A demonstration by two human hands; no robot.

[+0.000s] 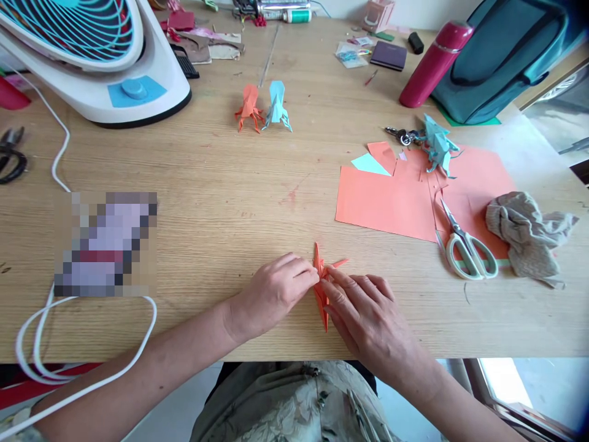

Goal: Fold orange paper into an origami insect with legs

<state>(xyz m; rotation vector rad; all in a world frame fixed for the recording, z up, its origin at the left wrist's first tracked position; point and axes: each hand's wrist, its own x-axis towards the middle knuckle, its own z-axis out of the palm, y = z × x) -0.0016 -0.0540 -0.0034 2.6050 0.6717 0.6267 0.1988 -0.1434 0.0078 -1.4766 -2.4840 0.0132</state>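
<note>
Paper folding on a pale wooden tabletop (202,178), close to its front edge
I see a white plastic fan with a turquoise grille (105,61) at back left; flat orange paper sheets (386,202) at right; the bare left hand (278,291), fingertips pinched together; the bare right hand (368,313), fingers bent, its grip I cannot tell; white-handled metal scissors (467,248), partly on the sheets; a slim, pointed, folded orange paper piece (321,301) between the hands, held in the left pinch

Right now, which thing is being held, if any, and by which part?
Folded orange paper, near its middle: the left hand pinches, the right hand touches.
</note>
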